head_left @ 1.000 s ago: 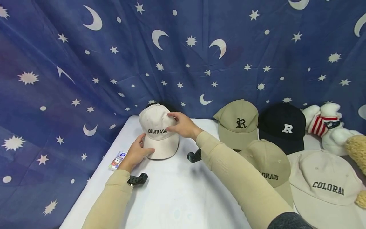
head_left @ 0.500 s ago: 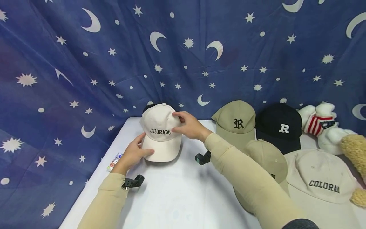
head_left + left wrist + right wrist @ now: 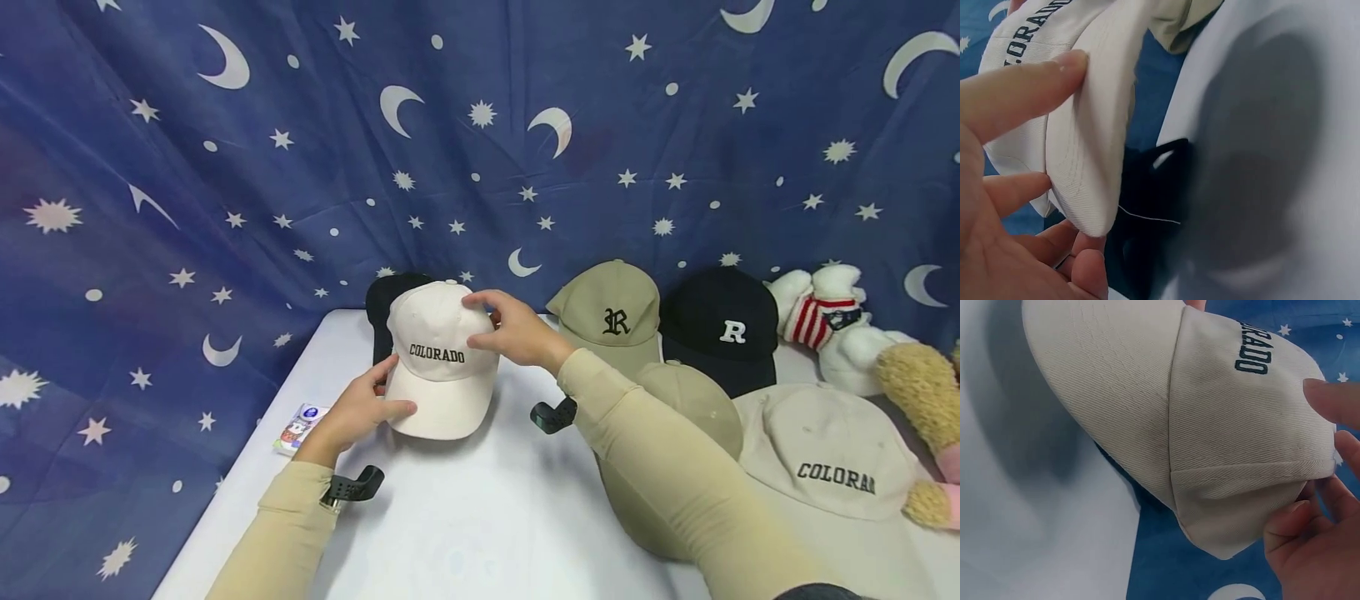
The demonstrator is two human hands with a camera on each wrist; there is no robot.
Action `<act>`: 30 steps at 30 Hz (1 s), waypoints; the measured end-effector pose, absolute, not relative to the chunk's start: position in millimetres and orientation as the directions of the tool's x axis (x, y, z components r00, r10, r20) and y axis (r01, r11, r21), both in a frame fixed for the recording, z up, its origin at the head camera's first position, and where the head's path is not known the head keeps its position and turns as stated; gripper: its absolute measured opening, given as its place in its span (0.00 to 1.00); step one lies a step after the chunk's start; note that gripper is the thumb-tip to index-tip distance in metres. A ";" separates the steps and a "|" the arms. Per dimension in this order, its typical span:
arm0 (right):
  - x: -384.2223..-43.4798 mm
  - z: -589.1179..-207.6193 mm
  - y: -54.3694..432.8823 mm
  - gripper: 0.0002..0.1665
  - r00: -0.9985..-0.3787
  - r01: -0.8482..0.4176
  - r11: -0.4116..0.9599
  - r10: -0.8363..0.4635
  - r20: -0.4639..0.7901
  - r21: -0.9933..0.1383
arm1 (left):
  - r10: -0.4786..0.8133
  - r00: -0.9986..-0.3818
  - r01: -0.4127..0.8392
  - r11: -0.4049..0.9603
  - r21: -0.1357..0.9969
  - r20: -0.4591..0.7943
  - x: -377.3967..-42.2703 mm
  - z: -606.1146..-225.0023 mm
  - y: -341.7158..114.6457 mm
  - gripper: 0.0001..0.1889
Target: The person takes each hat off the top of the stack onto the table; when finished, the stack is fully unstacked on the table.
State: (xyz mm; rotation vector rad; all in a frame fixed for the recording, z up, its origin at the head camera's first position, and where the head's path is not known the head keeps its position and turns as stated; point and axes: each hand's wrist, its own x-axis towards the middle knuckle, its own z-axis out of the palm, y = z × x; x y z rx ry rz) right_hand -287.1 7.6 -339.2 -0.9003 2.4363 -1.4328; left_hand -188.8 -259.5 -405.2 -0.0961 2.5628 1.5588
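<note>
A cream baseball cap with COLORADO lettering is held between both hands, brim toward me. My left hand grips the brim's left edge; the left wrist view has the thumb on top of the brim and the fingers reaching beneath. At the crown's right side my right hand pinches the fabric, thumb outside and fingertips tucked under the rear edge in the right wrist view. The cap hangs over the table and throws a shadow on it. Behind it stands a black cap, partly hidden.
To the right sit a khaki cap with a dark R, a black cap with a white R, a tan cap partly under my sleeve, another COLORADO cap and plush toys. A small printed packet lies at the left edge.
Both hands have brought the cream cap to the right and toward me. More of the black cap behind it now shows. The head view has shifted slightly.
</note>
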 end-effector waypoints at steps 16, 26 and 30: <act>-263.4 -333.8 46.7 0.31 -0.803 -0.488 0.331 -0.532 0.268 -0.808 | 0.077 -0.992 -0.056 0.447 0.893 -0.101 -171.3 -399.9 -228.7 0.50; -246.3 -338.0 67.1 0.30 -0.803 -0.521 0.344 -0.507 0.312 -0.781 | 0.085 -0.991 -0.059 0.434 0.899 -0.106 -160.2 -404.2 -212.2 0.49; -239.6 -341.1 75.9 0.30 -0.800 -0.531 0.348 -0.506 0.322 -0.772 | 0.086 -0.991 -0.057 0.424 0.904 -0.103 -157.5 -407.6 -204.5 0.48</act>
